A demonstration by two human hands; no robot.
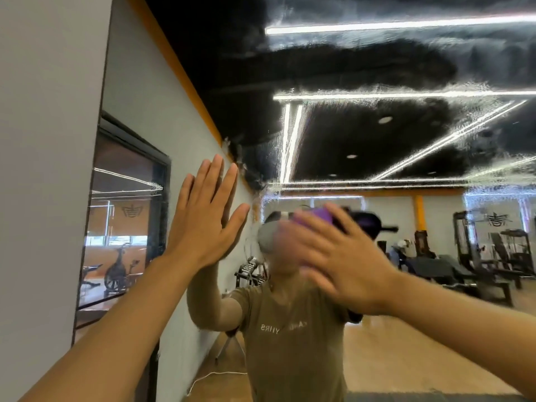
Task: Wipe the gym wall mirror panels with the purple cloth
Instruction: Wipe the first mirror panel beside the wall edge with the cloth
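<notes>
Right hand [342, 256], blurred at centre frame, presses the purple cloth [314, 216] flat against the mirror [406, 134] with fingers spread, only a purple edge showing above the fingers; left hand [203, 216] rests flat on the glass at centre left, fingers straight, holding nothing. Hand and cloth block the reflected headset, smeary streaks cross the upper mirror, and gym machines [487, 256] reflect at right, an exercise bike [117, 271] at lower left. Reversed shirt lettering [282, 327] at lower centre isn't readable.

**Both arms up, palms forward**

Left hand [203, 221] raised, flat, fingers straight and close together, forearm angling up from near left. Right hand [339, 256] spread wide, fingers splayed and blurry, arm reaching in from near right.
</notes>
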